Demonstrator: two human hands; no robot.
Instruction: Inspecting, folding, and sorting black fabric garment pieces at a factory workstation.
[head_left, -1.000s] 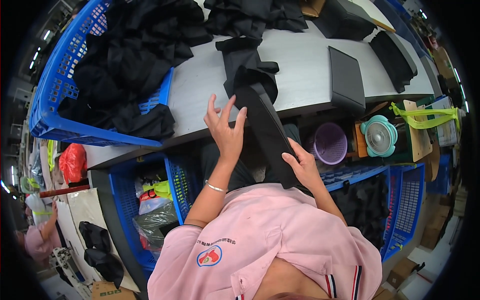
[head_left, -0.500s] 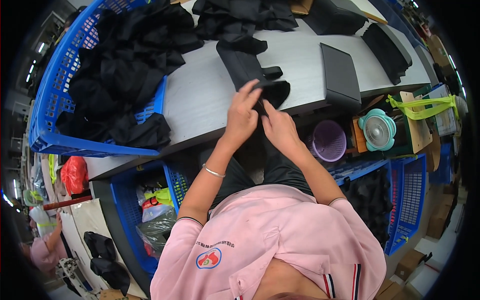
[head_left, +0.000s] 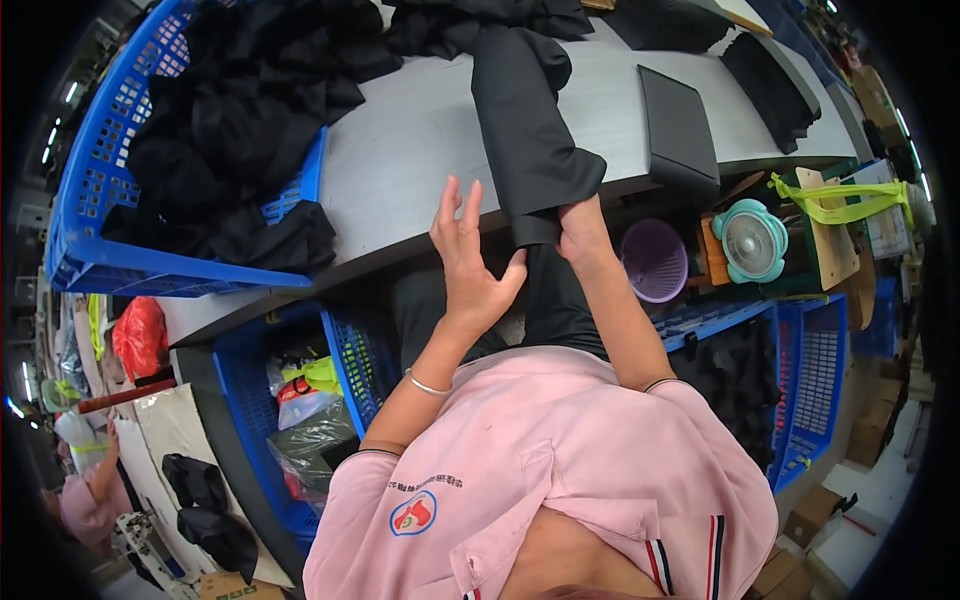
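right hand (head_left: 580,232) grips the long black fabric piece (head_left: 527,130) at the grey worktop (head_left: 400,150) edge; left hand (head_left: 470,265) is wide open, so the fabric may slide off.

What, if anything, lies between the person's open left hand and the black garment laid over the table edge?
Nothing visible does. The left hand is open at the grey table's front edge, its thumb close beside the black garment, with no object between them. The right hand grips the garment's lower end.
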